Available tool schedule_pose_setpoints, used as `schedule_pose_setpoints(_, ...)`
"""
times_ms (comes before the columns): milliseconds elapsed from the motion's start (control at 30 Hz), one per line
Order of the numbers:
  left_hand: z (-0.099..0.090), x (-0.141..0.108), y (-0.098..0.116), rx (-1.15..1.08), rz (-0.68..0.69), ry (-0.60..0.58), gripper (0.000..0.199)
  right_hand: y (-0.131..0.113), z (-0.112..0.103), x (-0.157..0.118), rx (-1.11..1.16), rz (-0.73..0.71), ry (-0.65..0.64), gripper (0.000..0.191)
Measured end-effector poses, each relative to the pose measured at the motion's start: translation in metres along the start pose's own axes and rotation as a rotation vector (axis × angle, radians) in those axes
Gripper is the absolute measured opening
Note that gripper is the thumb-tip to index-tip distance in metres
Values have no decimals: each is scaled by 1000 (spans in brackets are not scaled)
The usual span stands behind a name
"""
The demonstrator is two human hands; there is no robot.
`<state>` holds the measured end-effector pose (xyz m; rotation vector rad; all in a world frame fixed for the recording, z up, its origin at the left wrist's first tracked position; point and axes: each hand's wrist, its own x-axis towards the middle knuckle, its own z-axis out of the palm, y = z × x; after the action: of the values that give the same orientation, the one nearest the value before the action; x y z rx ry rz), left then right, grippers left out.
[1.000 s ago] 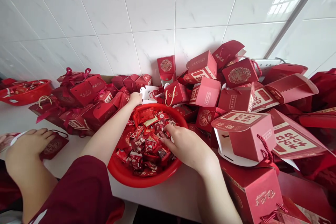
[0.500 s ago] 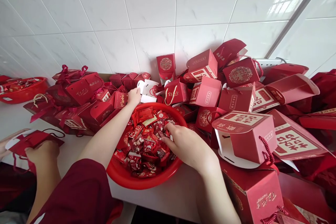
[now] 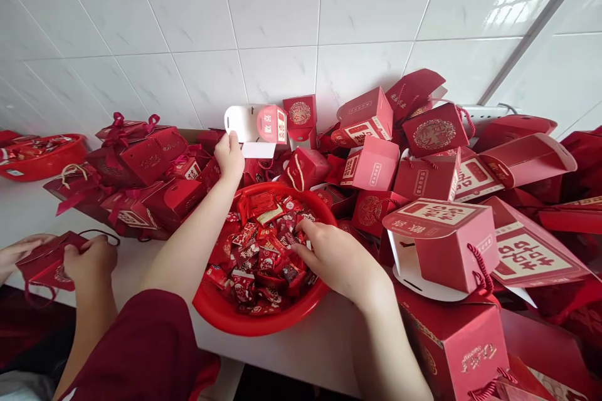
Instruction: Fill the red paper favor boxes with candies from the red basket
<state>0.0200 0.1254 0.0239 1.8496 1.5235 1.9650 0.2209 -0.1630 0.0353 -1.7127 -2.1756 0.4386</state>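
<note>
My left hand (image 3: 230, 155) grips the edge of an open gift box (image 3: 273, 124), raised above the back rim of the basket. The box shows its white inside, an unfolded flap and a pink-red printed side. Lower down, a round red plastic basket (image 3: 256, 328) holds many small red-wrapped sweets (image 3: 263, 257). My right hand (image 3: 336, 257) rests over the right part of the sweets, its thumb and fingers bent down among them. Whatever is between those fingertips is too small to make out.
Many red gift boxes are piled at the right (image 3: 451, 244) and back left (image 3: 145, 163). At lower left, another person's hands (image 3: 91, 260) hold a red box (image 3: 51, 263). A second red basket (image 3: 61, 160) stands far left. A white tiled wall (image 3: 277, 6) is behind.
My left hand has lifted the white-lined box up and slightly left, turning its printed side into view. My right hand has barely moved. The other person's red box now appears closed.
</note>
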Motion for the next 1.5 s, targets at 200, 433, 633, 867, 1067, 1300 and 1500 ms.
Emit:
schedule_pose_setpoints(200, -62, 16, 63, -162, 127, -318, 33, 3, -8, -5, 84, -17, 142, 13)
schedule_pose_setpoints(433, -130, -44, 120, 157, 439, -532, 18, 7, -14, -11, 283, -149, 395, 12)
schedule_pose_setpoints(633, -116, -90, 109, 122, 561, -844, 23, -7, 3, -7, 125, -369, 218, 22)
schedule_pose_setpoints(867, -105, -101, 99, -24, 280, -942, 19, -11, 17, 11, -225, -162, -46, 36)
schedule_pose_setpoints(1067, -94, -92, 76, -47, 194, -927, 43, -1, 22, 8, -174, -108, -112, 37)
schedule_pose_setpoints(1300, -90, -96, 73, -47, 237, -679, 33, 2, 13, 6, -4, -135, -83, 31)
schedule_pose_setpoints(1500, -96, -97, 81, -63, 260, -542, 36, 14, 13, 9, 60, -247, 13, 29)
